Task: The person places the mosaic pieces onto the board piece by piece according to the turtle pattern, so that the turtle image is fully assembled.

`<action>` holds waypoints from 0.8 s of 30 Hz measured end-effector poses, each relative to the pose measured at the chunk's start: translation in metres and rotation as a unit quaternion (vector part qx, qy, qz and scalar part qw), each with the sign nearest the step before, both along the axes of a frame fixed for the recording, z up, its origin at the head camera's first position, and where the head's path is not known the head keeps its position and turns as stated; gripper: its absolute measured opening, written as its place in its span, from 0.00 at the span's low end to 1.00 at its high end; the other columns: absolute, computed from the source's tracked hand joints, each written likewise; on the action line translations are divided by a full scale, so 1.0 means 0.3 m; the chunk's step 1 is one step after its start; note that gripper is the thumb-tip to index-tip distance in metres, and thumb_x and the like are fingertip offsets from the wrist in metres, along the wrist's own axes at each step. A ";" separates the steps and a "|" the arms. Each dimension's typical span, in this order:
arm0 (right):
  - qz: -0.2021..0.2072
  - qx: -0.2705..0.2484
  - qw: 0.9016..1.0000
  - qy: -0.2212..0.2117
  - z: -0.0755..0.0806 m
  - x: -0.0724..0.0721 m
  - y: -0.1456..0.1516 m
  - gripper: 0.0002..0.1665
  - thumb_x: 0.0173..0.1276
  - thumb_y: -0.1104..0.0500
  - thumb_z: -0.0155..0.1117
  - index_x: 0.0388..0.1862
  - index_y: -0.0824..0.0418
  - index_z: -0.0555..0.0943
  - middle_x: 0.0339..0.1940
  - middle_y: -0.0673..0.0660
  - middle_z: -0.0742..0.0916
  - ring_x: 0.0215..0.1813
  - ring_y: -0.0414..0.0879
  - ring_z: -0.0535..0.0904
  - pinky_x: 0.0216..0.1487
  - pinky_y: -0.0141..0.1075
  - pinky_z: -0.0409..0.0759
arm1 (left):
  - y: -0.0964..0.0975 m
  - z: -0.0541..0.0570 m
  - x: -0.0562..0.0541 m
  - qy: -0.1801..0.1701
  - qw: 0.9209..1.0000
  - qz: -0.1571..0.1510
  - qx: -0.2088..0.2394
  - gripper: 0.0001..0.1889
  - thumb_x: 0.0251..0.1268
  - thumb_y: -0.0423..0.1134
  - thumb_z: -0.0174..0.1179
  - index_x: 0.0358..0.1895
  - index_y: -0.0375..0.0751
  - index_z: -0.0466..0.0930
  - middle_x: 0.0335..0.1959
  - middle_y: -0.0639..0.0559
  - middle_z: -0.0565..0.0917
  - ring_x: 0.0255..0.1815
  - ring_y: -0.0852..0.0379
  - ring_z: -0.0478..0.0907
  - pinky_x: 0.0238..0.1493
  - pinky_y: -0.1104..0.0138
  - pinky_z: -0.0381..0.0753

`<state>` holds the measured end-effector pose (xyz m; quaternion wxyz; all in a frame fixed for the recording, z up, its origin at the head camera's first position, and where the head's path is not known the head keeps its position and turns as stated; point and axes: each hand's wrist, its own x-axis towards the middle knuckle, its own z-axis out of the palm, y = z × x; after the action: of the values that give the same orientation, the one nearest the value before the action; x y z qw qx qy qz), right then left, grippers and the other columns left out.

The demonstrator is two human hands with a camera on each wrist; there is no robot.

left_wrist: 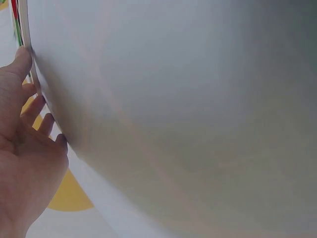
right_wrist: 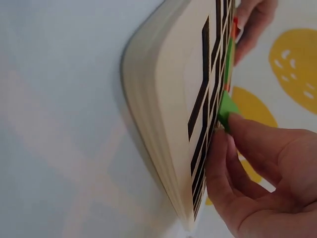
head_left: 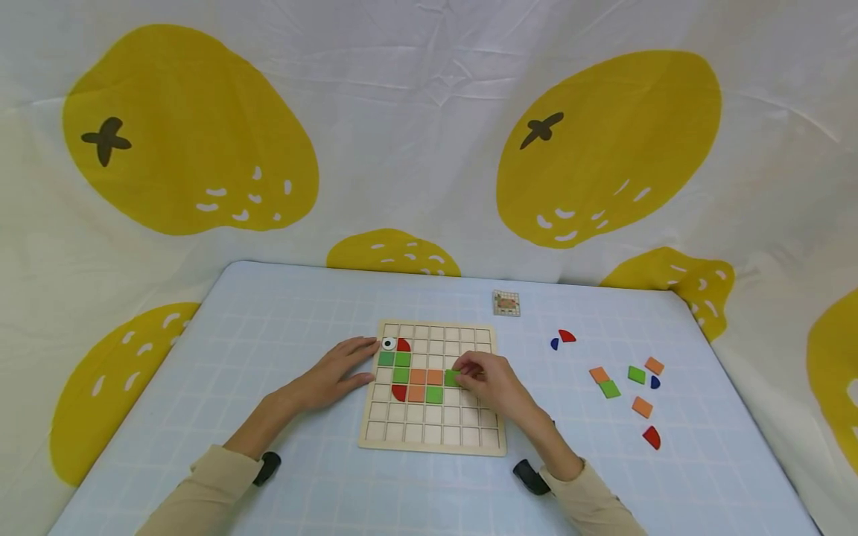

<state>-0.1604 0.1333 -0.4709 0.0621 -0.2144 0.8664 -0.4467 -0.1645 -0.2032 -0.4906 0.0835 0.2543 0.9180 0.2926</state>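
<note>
A wooden grid board [head_left: 432,449] lies on the table. My left hand [head_left: 338,374] rests beside it, fingers extended, with thumb and fingertips at the board's left edge. Between thumb and fingers, my right hand [head_left: 492,381] pinches a green square tile [right_wrist: 227,107]. In the right wrist view this tile is tilted, its lower part at the grid. Left of it, the cells hold orange tiles [head_left: 417,376], green tiles [head_left: 402,359], a red quarter-round piece [head_left: 399,393], another red quarter-round [head_left: 404,345] and a white eye tile [head_left: 388,344].
Right of the board lie loose pieces: orange tiles [head_left: 642,407], green tiles [head_left: 609,389], red quarter-rounds [head_left: 652,438] and small blue pieces [head_left: 655,382]. A small printed card [head_left: 506,304] lies behind the board's right corner. A white cloth with yellow fruit shapes hangs behind the table [head_left: 288,298].
</note>
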 end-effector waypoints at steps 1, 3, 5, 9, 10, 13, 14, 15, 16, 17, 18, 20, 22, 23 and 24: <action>0.002 0.005 1.000 0.003 0.000 0.001 0.001 0.04 0.69 0.68 0.70 0.42 0.64 0.86 0.37 0.52 0.86 0.39 0.44 0.81 0.42 0.32 0.84 | 0.001 0.000 0.000 0.000 1.000 -0.001 0.000 0.34 0.77 0.45 0.61 0.80 0.40 0.62 0.80 0.42 0.63 0.81 0.37 0.53 0.77 0.40 0.56; 0.004 0.013 1.000 0.010 0.001 0.003 0.003 0.05 0.69 0.68 0.70 0.43 0.64 0.87 0.37 0.52 0.86 0.39 0.44 0.82 0.42 0.32 0.84 | 0.001 0.000 0.000 0.000 1.000 -0.001 -0.001 0.34 0.77 0.45 0.61 0.80 0.40 0.62 0.80 0.42 0.63 0.81 0.37 0.53 0.77 0.40 0.56; 0.002 0.020 1.000 0.017 0.003 0.006 0.003 0.06 0.69 0.69 0.70 0.43 0.64 0.88 0.39 0.53 0.86 0.40 0.44 0.82 0.42 0.32 0.83 | 0.001 0.000 -0.001 0.000 1.000 -0.002 -0.001 0.34 0.77 0.46 0.61 0.80 0.40 0.62 0.80 0.42 0.62 0.81 0.37 0.53 0.77 0.40 0.55; 0.001 0.025 0.999 0.031 0.004 0.008 -0.001 0.07 0.68 0.70 0.70 0.43 0.65 0.88 0.39 0.55 0.87 0.39 0.45 0.81 0.41 0.32 0.83 | 0.002 0.000 -0.002 0.001 1.000 -0.001 -0.002 0.34 0.76 0.46 0.61 0.80 0.40 0.61 0.80 0.42 0.62 0.81 0.37 0.53 0.77 0.40 0.55; 0.003 0.025 0.999 0.033 0.006 0.008 -0.002 0.07 0.68 0.70 0.70 0.43 0.65 0.88 0.39 0.55 0.87 0.39 0.45 0.81 0.41 0.32 0.83 | 0.003 0.001 -0.002 0.002 1.000 -0.001 -0.002 0.34 0.76 0.45 0.61 0.80 0.39 0.61 0.80 0.42 0.63 0.81 0.37 0.53 0.77 0.40 0.56; 0.006 0.029 0.999 0.035 0.007 0.008 0.001 0.06 0.69 0.69 0.70 0.44 0.65 0.88 0.39 0.55 0.86 0.40 0.45 0.82 0.42 0.33 0.83 | 0.004 0.001 -0.001 0.003 1.000 0.000 -0.002 0.34 0.76 0.45 0.61 0.80 0.39 0.62 0.79 0.41 0.63 0.80 0.37 0.54 0.77 0.40 0.56; 0.006 0.029 0.999 0.033 0.007 0.009 0.003 0.06 0.69 0.69 0.70 0.44 0.65 0.87 0.40 0.54 0.86 0.40 0.45 0.82 0.42 0.33 0.84 | 0.004 0.002 -0.001 0.003 1.000 0.000 -0.001 0.34 0.76 0.44 0.61 0.80 0.39 0.62 0.79 0.41 0.63 0.80 0.37 0.54 0.77 0.40 0.56; 0.004 0.028 0.999 0.031 0.007 0.010 0.007 0.06 0.69 0.69 0.70 0.44 0.65 0.87 0.39 0.54 0.86 0.40 0.45 0.82 0.43 0.33 0.84 | 0.004 0.001 -0.001 0.002 1.000 0.000 -0.001 0.34 0.76 0.44 0.61 0.80 0.39 0.62 0.79 0.41 0.63 0.80 0.36 0.54 0.77 0.40 0.57; 0.002 0.027 0.999 0.027 0.008 0.010 0.012 0.07 0.70 0.68 0.69 0.45 0.64 0.87 0.40 0.54 0.86 0.41 0.44 0.82 0.44 0.34 0.84 | 0.004 0.001 0.000 0.002 1.000 0.000 -0.002 0.34 0.76 0.44 0.61 0.80 0.39 0.62 0.79 0.41 0.63 0.80 0.36 0.54 0.77 0.40 0.57; 0.000 0.025 0.999 0.024 0.007 0.011 0.018 0.07 0.70 0.68 0.69 0.45 0.64 0.86 0.40 0.54 0.86 0.41 0.44 0.83 0.45 0.34 0.85 | 0.004 0.001 0.000 0.002 1.000 0.000 -0.002 0.34 0.76 0.44 0.61 0.80 0.39 0.61 0.79 0.40 0.63 0.80 0.36 0.54 0.77 0.40 0.57; -0.003 0.024 1.000 0.020 0.007 0.011 0.025 0.07 0.70 0.68 0.69 0.46 0.64 0.86 0.40 0.53 0.86 0.42 0.44 0.83 0.45 0.34 0.85 | 0.003 0.001 0.001 0.002 1.000 0.000 -0.003 0.34 0.76 0.44 0.61 0.80 0.39 0.61 0.79 0.40 0.63 0.80 0.36 0.54 0.77 0.40 0.57; -0.010 0.024 1.000 0.015 0.007 0.012 0.041 0.07 0.71 0.68 0.69 0.46 0.64 0.86 0.41 0.53 0.86 0.42 0.44 0.82 0.47 0.35 0.85 | 0.005 0.001 0.002 0.003 1.000 0.003 -0.005 0.34 0.76 0.45 0.61 0.80 0.39 0.61 0.79 0.40 0.62 0.81 0.36 0.53 0.77 0.40 0.57; -0.015 0.028 0.999 0.015 0.008 0.012 0.060 0.07 0.71 0.67 0.68 0.47 0.64 0.86 0.41 0.52 0.86 0.42 0.43 0.82 0.47 0.35 0.85 | 0.006 0.002 0.004 0.004 1.000 0.003 -0.008 0.34 0.76 0.45 0.61 0.80 0.39 0.61 0.79 0.40 0.62 0.81 0.36 0.53 0.77 0.40 0.57; -0.018 0.031 0.999 0.015 0.008 0.012 0.069 0.07 0.71 0.67 0.68 0.47 0.64 0.86 0.41 0.52 0.86 0.42 0.43 0.82 0.47 0.35 0.85 | 0.006 0.003 0.005 0.004 1.000 0.004 -0.006 0.34 0.76 0.44 0.61 0.80 0.38 0.61 0.79 0.40 0.62 0.80 0.36 0.53 0.77 0.40 0.57; -0.019 0.034 0.999 0.015 0.009 0.013 0.079 0.07 0.71 0.67 0.68 0.47 0.64 0.86 0.41 0.51 0.86 0.43 0.43 0.82 0.47 0.35 0.85 | 0.007 0.004 0.006 0.004 1.000 0.004 -0.006 0.34 0.76 0.44 0.61 0.80 0.38 0.62 0.79 0.40 0.62 0.80 0.36 0.53 0.77 0.39 0.57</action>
<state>-0.1567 0.1572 -0.4682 0.0481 -0.2026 0.8859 -0.4146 -0.1627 -0.2010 -0.4894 0.0806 0.2509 0.9212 0.2863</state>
